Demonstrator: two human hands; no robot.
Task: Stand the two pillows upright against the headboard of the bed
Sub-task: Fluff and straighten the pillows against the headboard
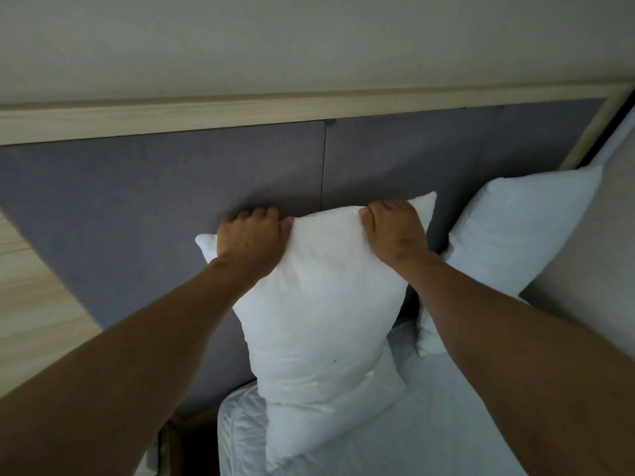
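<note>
A white pillow [319,304] stands on end on the bed, its upper edge near the grey padded headboard [137,187]. My left hand [252,237] grips its top left part and my right hand [395,231] grips its top right part. A second white pillow [508,235] leans upright against the headboard to the right, its lower part hidden behind my right forearm.
The mattress with a white sheet [395,424] fills the lower middle. A light wooden rail [275,108] tops the headboard, with a pale wall above. A wooden panel [31,304] is at the left and a beige surface [591,262] at the right.
</note>
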